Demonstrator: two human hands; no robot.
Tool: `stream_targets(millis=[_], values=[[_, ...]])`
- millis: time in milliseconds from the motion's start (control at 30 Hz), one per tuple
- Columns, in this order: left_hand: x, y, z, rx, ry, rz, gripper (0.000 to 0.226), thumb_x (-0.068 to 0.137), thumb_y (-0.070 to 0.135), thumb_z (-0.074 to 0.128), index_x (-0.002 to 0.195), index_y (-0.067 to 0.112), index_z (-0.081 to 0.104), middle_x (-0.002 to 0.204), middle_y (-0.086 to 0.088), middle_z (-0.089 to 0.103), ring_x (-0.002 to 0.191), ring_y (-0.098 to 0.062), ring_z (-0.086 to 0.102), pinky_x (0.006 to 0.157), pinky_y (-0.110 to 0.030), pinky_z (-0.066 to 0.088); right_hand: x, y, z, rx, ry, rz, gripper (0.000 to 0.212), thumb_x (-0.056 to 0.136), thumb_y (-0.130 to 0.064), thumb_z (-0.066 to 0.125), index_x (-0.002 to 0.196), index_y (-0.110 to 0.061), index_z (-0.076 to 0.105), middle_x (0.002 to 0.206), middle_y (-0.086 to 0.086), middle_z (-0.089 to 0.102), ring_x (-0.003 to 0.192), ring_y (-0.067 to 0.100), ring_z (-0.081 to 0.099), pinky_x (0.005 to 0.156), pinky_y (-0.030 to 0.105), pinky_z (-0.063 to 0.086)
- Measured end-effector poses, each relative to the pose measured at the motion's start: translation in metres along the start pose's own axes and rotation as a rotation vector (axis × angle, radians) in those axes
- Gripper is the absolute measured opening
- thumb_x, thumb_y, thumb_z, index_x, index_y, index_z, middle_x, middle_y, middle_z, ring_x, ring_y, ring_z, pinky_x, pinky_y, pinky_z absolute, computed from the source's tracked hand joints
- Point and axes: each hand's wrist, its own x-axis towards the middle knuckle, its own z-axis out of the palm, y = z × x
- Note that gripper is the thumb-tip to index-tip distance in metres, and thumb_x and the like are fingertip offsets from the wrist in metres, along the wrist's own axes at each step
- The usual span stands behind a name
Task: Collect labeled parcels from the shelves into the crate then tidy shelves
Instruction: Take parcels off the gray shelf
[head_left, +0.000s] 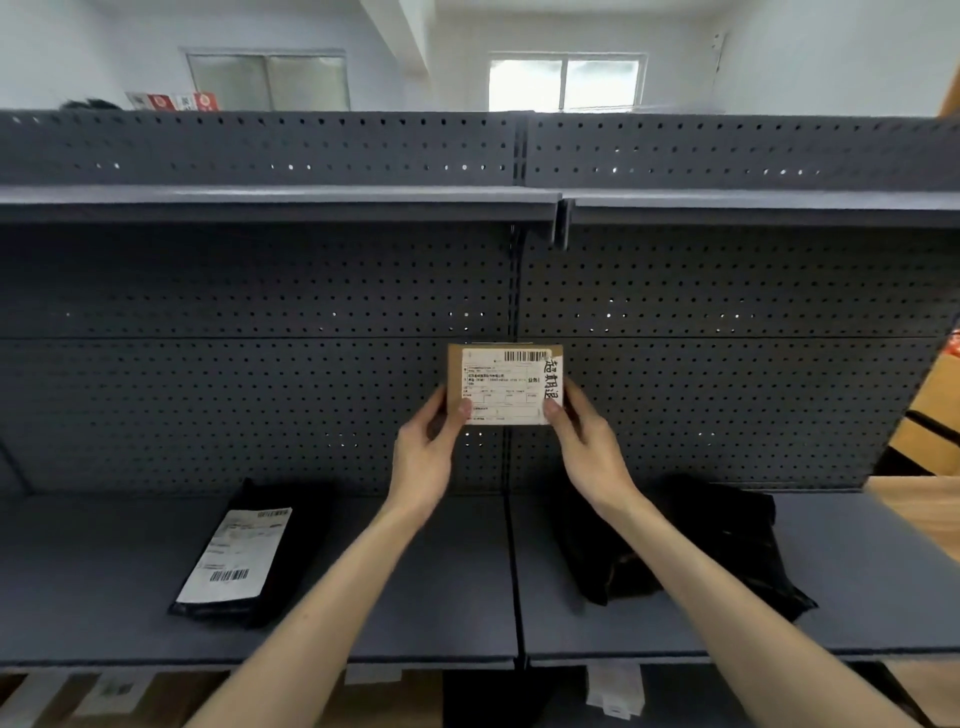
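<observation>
— Grey pegboard shelving (260, 291) fills the whole view, windows far behind it. What's in hand?

— A small cardboard parcel (505, 383), label facing us, held up in the air in front of the pegboard, above the shelf board (415, 571). The left hand (423, 457) pinches its lower left corner with the thumb on the label; the right hand (587, 447) pinches the lower right corner the same way.

— Any crate about?

— None visible. That's my first worry: the parcel has to travel somewhere out of sight, and it's only held by two low corners. If one hand lets go to reach elsewhere, I'd expect the box to tip forward and drop.

— What else is at risk?

— A black bag with a label (234, 561) lies on the left of the shelf, and a black bag (685, 545) with no label showing lies on the right, under the right forearm. Lowering that arm carelessly could drag it toward the near edge.

— And sorting?

— Its label may be underneath; skipping it unturned could be a mistake.
</observation>
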Motion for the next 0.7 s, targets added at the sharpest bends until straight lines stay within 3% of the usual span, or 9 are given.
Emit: stream_targets(millis=[133, 467, 633, 700], values=[[-0.003, 0.003, 0.001, -0.020, 0.000, 0.023, 0.043, 0.098, 0.043, 0.061, 0.138, 0.027, 0.060, 0.119, 0.020, 0.071, 0.117, 0.002, 0.062, 0.106, -0.025, 0.043, -0.001, -0.003, 0.000, 0.012, 0.000, -0.023, 0.043, 0.105, -0.029, 0.044, 0.147, -0.023, 0.042, 0.135, -0.016, 0.058, 0.121, -0.014, 0.048, 0.094, -0.001, 0.034], [-0.007, 0.002, 0.000, -0.060, 0.022, 0.003, 0.050, 0.096, 0.043, 0.063, 0.143, 0.028, 0.055, 0.122, 0.022, 0.069, 0.115, 0.010, 0.060, 0.101, -0.011, 0.042, -0.003, 0.000, 0.002, -0.005, -0.006, -0.011, 0.043, 0.104, -0.030, 0.047, 0.146, -0.024, 0.044, 0.135, -0.016, 0.058, 0.124, -0.008, 0.049, 0.098, 0.002, 0.034], [-0.005, -0.006, 0.000, -0.113, 0.032, -0.046, 0.059, 0.092, 0.045, 0.067, 0.146, 0.028, 0.050, 0.123, 0.017, 0.069, 0.117, 0.002, 0.062, 0.110, -0.035, 0.046, -0.004, 0.001, 0.001, -0.085, -0.020, 0.008, 0.038, 0.104, -0.030, 0.047, 0.141, -0.024, 0.049, 0.129, -0.017, 0.061, 0.117, -0.009, 0.053, 0.093, 0.000, 0.037], [-0.006, -0.008, 0.002, -0.144, 0.048, -0.077, 0.062, 0.091, 0.045, 0.068, 0.147, 0.027, 0.049, 0.121, 0.016, 0.070, 0.114, 0.001, 0.063, 0.109, -0.037, 0.047, -0.004, 0.000, -0.004, -0.141, -0.046, 0.020, 0.037, 0.104, -0.031, 0.046, 0.140, -0.025, 0.050, 0.128, -0.017, 0.061, 0.115, -0.007, 0.053, 0.086, -0.005, 0.034]])
